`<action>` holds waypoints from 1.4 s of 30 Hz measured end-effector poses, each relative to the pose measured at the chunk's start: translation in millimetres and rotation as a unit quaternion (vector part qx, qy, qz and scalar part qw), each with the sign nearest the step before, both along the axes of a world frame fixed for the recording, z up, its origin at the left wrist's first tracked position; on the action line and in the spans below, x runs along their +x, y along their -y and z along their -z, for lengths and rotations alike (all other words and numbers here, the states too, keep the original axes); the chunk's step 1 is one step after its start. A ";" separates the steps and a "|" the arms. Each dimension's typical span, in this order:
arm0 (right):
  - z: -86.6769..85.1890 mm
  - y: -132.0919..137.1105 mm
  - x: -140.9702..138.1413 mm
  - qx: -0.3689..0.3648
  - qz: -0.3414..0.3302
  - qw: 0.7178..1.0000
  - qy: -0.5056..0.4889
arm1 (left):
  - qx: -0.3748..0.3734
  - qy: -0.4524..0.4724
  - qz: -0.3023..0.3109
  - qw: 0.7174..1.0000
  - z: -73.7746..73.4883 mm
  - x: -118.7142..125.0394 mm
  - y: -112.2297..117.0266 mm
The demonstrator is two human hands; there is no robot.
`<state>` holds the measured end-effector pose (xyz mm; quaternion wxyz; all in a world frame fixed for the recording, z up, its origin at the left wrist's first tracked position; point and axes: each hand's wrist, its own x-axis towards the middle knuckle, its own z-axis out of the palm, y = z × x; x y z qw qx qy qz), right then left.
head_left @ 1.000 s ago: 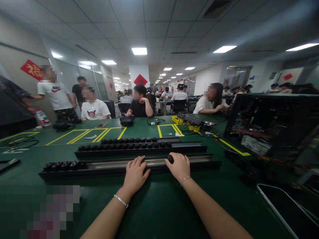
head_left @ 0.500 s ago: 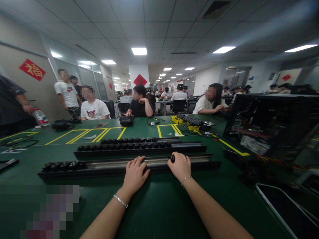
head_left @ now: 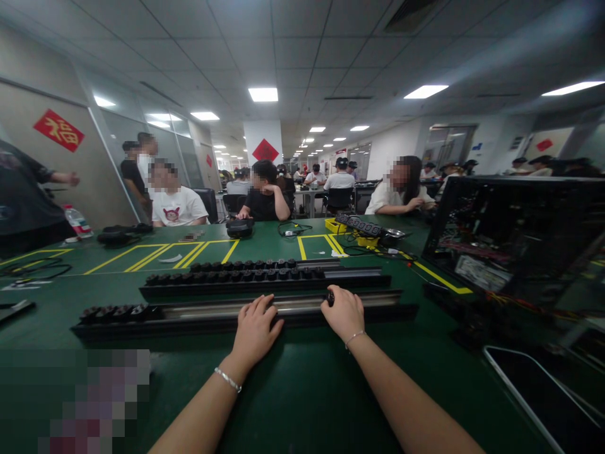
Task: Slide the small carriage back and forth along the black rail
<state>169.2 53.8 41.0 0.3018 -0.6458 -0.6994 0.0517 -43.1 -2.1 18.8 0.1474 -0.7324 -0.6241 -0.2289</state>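
Observation:
My left hand [head_left: 256,325] rests with fingers apart on the near long black rail [head_left: 198,310], about midway along it. Toward the rail's right part, my right hand [head_left: 344,310] is closed on a small round black part [head_left: 329,296] and holds it just over the channel. Several black knob-like parts [head_left: 113,312] sit in a row at the rail's left end. Behind it lies a second black rail [head_left: 357,280], mostly filled with a row of similar parts [head_left: 236,276]. Part of another filled row [head_left: 246,265] shows farther back.
A black open computer case [head_left: 510,236] stands at the right, with cables below it. A phone [head_left: 539,391] lies at the lower right. Yellow trays [head_left: 334,226] and a power strip [head_left: 362,225] lie farther back. Several people sit or stand beyond the green table [head_left: 302,391].
My right hand has shifted slightly right and up with the black part. My left hand stays put. At the far left, standing people have turned or moved, and one arm is now raised.

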 end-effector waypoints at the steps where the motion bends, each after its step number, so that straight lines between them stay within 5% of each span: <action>1: 0.3 0.0 0.3 0.001 0.001 1.000 0.000 | -0.001 -0.002 0.000 1.000 -0.1 0.0 0.1; 42: 7.6 -5.9 21.9 0.021 0.047 0.999 0.016 | -0.005 0.000 -0.002 1.000 3.1 -1.0 -1.6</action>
